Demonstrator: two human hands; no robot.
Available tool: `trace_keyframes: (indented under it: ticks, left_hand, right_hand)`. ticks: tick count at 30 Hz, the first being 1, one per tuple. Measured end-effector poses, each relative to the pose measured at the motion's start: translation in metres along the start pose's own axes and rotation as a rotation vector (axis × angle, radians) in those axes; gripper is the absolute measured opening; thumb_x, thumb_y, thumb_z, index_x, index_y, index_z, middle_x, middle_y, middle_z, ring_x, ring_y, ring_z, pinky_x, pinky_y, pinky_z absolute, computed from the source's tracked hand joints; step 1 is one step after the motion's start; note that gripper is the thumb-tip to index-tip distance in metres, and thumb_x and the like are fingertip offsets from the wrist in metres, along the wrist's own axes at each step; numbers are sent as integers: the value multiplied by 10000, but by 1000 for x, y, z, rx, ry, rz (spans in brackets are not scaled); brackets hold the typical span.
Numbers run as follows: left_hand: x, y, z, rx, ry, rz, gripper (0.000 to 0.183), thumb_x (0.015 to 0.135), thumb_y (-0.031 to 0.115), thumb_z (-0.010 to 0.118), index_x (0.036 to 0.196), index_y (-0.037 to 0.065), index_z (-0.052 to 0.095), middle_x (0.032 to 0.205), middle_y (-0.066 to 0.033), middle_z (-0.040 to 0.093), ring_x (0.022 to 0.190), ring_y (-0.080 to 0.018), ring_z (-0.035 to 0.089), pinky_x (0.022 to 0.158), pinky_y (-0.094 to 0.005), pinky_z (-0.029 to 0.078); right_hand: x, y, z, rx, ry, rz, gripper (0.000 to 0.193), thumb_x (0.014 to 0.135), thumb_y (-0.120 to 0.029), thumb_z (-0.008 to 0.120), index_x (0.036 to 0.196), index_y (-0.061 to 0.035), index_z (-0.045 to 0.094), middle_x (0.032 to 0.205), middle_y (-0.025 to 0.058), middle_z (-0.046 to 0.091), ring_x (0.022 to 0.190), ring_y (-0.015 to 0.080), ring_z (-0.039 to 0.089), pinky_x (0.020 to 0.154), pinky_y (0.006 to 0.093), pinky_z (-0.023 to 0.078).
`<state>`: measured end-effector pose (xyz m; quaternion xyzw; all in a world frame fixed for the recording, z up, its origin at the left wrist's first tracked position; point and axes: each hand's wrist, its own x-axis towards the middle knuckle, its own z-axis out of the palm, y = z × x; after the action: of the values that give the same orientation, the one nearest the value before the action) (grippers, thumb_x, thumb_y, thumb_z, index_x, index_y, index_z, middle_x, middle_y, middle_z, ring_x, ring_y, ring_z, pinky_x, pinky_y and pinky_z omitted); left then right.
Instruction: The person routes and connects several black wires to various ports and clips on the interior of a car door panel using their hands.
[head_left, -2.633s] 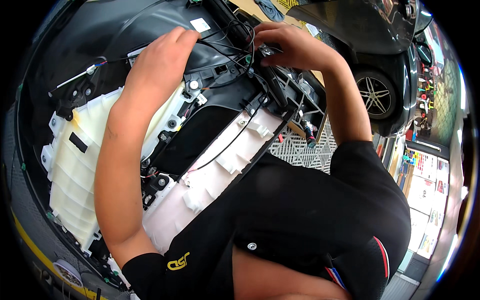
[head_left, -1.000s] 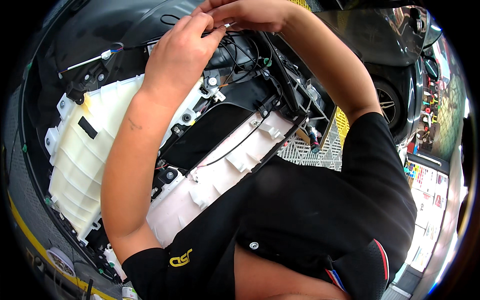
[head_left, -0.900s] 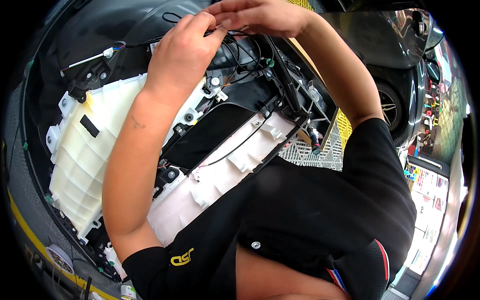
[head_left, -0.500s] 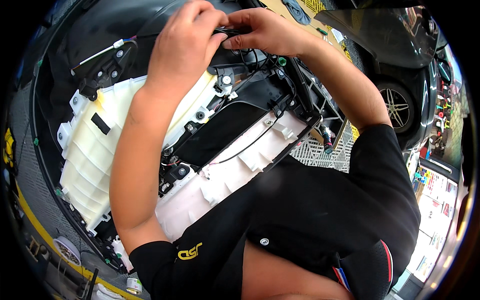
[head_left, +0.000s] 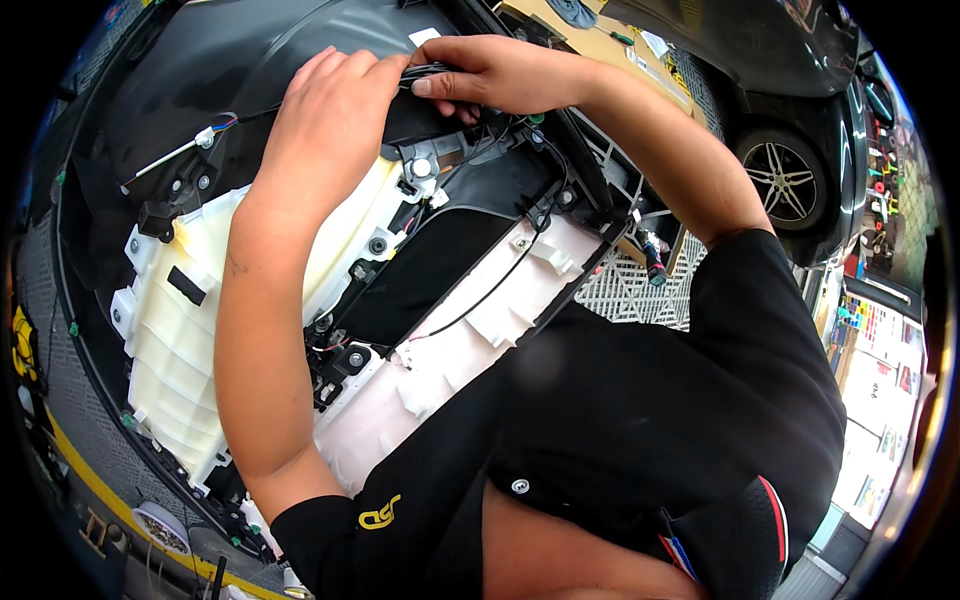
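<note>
A bundle of thin black cable stretches between my hands over the far part of a large black car trim panel. My right hand pinches it between thumb and fingers, the other fingers curled beneath. My left hand is closed at the bundle's other end, back of the hand up; its fingertips are mostly hidden. Under my left forearm lies a cream plastic cover with a black patch. Nearer me runs a strip of pale pinkish foam, with a thin black wire crossing it.
A white connector lead lies on the panel's left. Beyond my right hand are a cardboard sheet and a dark car with a spoked wheel. A black plug hangs off the panel's right edge. A round tub stands lower left.
Both hands have shifted a little left and lower in the view, still at the cable. My left hand's fingers have turned further over the bundle. The view itself has shifted slightly.
</note>
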<state>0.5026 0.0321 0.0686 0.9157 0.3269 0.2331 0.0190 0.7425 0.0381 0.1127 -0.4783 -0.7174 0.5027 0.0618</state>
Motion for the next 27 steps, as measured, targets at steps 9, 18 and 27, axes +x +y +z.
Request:
trace_keyframes:
  ticks: [9, 18, 27]
  left_hand:
    - [-2, 5, 2, 34, 1, -10, 495, 963, 9, 575, 1454, 34, 633, 995, -113, 656, 1057, -299, 657, 1157, -451, 439]
    - [-4, 6, 4, 59, 34, -25, 508, 922, -22, 572, 1417, 35, 672, 976, -86, 662, 1029, -266, 664, 1129, -419, 456]
    - [-2, 7, 1, 44, 43, -18, 495, 929, -17, 569, 1401, 80, 682, 1008, -77, 677, 1050, -259, 672, 1134, -422, 453]
  right_hand:
    - [-11, 19, -1, -397, 139, -250, 616, 1093, -456, 648, 1532, -45, 519, 1209, 152, 702, 1118, 211, 676, 954, 354, 548]
    - [-86, 4, -22, -662, 277, -353, 559, 799, -307, 939, 1300, -124, 769, 1358, 83, 706, 1202, 298, 700, 993, 396, 569]
    - [-75, 5, -9, -605, 386, -408, 216, 848, -196, 912, 1013, -81, 835, 1313, 82, 724, 1060, 224, 738, 874, 338, 605]
